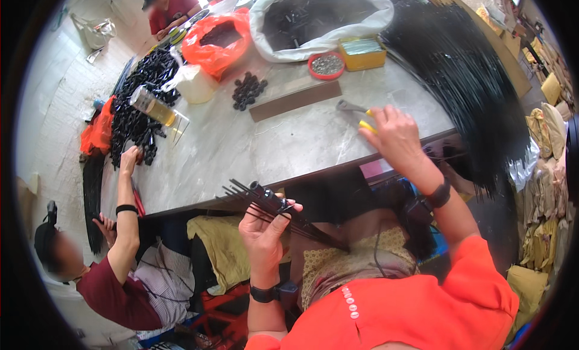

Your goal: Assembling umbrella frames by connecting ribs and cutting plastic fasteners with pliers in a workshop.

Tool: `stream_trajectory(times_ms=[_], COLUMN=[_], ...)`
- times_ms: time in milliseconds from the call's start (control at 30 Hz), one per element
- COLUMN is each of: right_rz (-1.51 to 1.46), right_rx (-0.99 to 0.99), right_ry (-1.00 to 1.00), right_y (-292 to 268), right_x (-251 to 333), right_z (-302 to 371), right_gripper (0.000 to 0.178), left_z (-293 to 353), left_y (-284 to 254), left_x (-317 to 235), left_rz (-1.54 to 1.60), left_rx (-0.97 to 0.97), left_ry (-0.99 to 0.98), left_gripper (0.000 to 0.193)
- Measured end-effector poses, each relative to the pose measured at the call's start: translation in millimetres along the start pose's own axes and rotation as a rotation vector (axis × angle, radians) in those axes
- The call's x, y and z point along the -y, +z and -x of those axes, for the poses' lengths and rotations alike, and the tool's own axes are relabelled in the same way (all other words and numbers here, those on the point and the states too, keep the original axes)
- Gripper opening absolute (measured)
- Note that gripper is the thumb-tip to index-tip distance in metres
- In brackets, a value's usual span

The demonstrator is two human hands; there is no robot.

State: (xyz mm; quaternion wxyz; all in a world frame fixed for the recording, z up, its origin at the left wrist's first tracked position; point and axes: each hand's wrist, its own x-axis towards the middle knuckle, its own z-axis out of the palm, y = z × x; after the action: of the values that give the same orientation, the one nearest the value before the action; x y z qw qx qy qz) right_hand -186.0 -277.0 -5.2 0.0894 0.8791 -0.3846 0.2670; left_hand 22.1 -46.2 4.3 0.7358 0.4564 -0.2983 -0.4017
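Note:
My left hand (pixel 264 229) is closed around a bundle of thin black rods (pixel 238 196) with a short black cylinder (pixel 263 194) among them, in front of the table's near edge. The rods run down past my fingers toward my lap. Over the right part of the tabletop, my right hand (pixel 395 133) has its fingers on the yellow handles of pliers (pixel 354 109). Their dark metal jaws point left. Part of the handles is hidden under my fingers.
Beyond the pliers lie a brown flat bar (pixel 295 101), a red dish of small metal pieces (pixel 326 65) and a yellow box (pixel 362 53). Long black rods (pixel 458 66) cover the right side. A co-worker (pixel 123 253) reaches toward piled black parts (pixel 136 103) at left; another person (pixel 172 12) sits at the far side.

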Motion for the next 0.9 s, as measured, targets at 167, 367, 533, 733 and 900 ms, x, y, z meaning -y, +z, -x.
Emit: stream_trajectory(times_ms=[167, 367, 533, 733, 900], right_rz=[-0.205, -0.015, -0.887, -1.204, -1.008], right_rx=[-0.013, -0.047, 0.427, 1.375, 1.488], right_ry=[0.103, 0.000, 0.286, 0.163, -0.021], right_y=[-5.8, 2.8, -36.7, -96.9, -105.6], right_x=[5.2, -6.1, 3.7, 32.3, 42.8], right_z=[2.4, -0.9, 0.5, -11.7, -32.9], right_gripper=[0.040, 0.037, 0.030, 0.027, 0.024], left_z=[6.5, 7.6, 6.6, -1.0, -4.1], left_y=[-7.5, -2.2, -9.2, -15.9, -11.5], left_x=[-2.4, -1.8, 2.7, 6.1, 3.6], left_rz=[-0.013, 0.001, -0.019, 0.076, 0.041], left_rx=[-0.032, -0.032, -0.072, 0.012, 0.029], left_ry=[0.008, 0.018, 0.007, -0.030, -0.022], left_gripper=[0.034, 0.035, 0.035, 0.030, 0.022])
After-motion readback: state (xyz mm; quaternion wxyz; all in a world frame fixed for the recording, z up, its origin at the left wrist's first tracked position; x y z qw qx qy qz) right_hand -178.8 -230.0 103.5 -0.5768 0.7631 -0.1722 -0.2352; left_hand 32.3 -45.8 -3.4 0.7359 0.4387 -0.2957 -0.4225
